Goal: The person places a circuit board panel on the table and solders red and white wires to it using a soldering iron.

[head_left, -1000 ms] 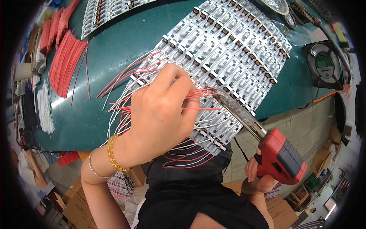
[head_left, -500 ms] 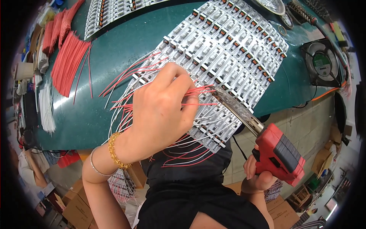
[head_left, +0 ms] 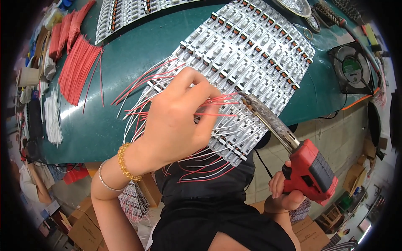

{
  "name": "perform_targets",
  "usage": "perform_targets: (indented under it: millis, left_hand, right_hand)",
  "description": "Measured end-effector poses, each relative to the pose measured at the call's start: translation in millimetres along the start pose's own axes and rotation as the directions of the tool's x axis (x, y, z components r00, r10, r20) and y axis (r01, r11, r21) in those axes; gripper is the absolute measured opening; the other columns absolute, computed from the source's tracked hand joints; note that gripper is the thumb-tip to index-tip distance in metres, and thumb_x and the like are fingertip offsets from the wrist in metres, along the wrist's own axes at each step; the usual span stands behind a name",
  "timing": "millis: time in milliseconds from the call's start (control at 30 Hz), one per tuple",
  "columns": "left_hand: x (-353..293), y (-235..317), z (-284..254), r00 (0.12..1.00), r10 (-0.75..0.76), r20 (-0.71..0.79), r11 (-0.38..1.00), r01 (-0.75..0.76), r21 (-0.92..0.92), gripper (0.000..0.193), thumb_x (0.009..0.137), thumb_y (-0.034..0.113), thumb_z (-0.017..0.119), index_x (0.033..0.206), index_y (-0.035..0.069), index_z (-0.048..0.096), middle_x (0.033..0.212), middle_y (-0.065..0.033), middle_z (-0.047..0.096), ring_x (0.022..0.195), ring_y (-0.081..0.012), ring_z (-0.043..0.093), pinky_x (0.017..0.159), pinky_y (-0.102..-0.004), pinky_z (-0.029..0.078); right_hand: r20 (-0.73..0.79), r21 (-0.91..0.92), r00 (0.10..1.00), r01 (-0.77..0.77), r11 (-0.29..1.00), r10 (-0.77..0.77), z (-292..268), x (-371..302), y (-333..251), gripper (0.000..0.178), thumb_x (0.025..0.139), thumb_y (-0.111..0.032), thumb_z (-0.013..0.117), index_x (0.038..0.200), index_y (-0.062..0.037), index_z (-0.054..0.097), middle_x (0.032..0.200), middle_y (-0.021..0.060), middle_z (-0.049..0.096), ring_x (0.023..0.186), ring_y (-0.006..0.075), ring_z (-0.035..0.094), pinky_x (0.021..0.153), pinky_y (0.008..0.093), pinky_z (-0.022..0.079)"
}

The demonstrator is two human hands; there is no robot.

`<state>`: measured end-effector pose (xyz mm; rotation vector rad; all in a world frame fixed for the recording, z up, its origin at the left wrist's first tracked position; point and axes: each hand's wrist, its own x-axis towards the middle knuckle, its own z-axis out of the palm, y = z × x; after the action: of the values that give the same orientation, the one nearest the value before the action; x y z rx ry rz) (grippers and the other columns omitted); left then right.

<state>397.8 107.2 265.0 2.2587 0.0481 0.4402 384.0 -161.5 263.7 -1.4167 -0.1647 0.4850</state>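
My left hand (head_left: pixel 180 113) is closed on several thin red wires (head_left: pixel 215 100) over a panel of small circuit boards (head_left: pixel 234 58). Their ends stick out to the right of its fingers. Wrapped round the red and black grip of a soldering iron (head_left: pixel 310 171) is my right hand (head_left: pixel 284 190), below and right of the panel. The iron's dark, crusted tip reaches up and left to the boards, close to the wire ends; whether it touches them I cannot tell. Red and white wires (head_left: pixel 205 161) fan out from the panel's left and lower edges.
Bundles of red wires (head_left: pixel 78 73) and white wires (head_left: pixel 53 119) lie on the green table (head_left: pixel 125 79) at left. A second board panel (head_left: pixel 125 14) is at the back. To the right stand a small black fan (head_left: pixel 351 69) and a metal dish (head_left: pixel 297 6).
The soldering iron and my right hand have shifted slightly right, drawing the tip away from the wire ends a little. My left hand still grips the wires, nearly in place.
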Motion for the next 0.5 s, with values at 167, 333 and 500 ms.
perform_targets:
  millis: [167,333,500]
  left_hand:
    - [-1,5,-1,0.999,-0.036,0.041,0.999,0.037,-0.019,0.009,0.07,-0.002,0.066,0.075,0.0,0.06,0.076,-0.0072,0.053,0.059,-0.0158,0.052,0.05,-0.0247,0.041]
    - [-6,8,10,0.996,-0.079,0.041,0.993,0.075,0.089,0.009,0.071,-0.001,0.066,0.074,-0.001,0.058,0.073,-0.0071,0.051,0.059,-0.0171,0.053,0.051,-0.027,0.043]
    - [-6,1,14,0.999,0.037,-0.003,0.984,-0.036,0.174,0.012,0.066,0.003,0.064,0.071,0.003,0.053,0.075,-0.0065,0.048,0.051,-0.0217,0.053,0.043,-0.0327,0.04]
  right_hand:
    - [0.034,0.015,0.999,0.008,1.0,-0.008,-11,-2,3,0.093,0.073,-0.064,0.059,0.124,0.0095,0.034,0.045,-0.0006,0.042,0.038,0.0114,0.043,0.039,0.0233,0.036]
    - [0.075,0.047,0.997,0.01,0.999,-0.013,-18,-7,7,0.092,0.072,-0.066,0.058,0.121,0.0092,0.037,0.046,-0.0007,0.043,0.038,0.0112,0.044,0.04,0.0235,0.036]
    - [0.052,-0.004,0.998,-0.017,1.0,0.017,-15,-5,6,0.088,0.071,-0.066,0.059,0.115,0.0077,0.04,0.046,-0.001,0.042,0.038,0.0113,0.043,0.04,0.0237,0.037]
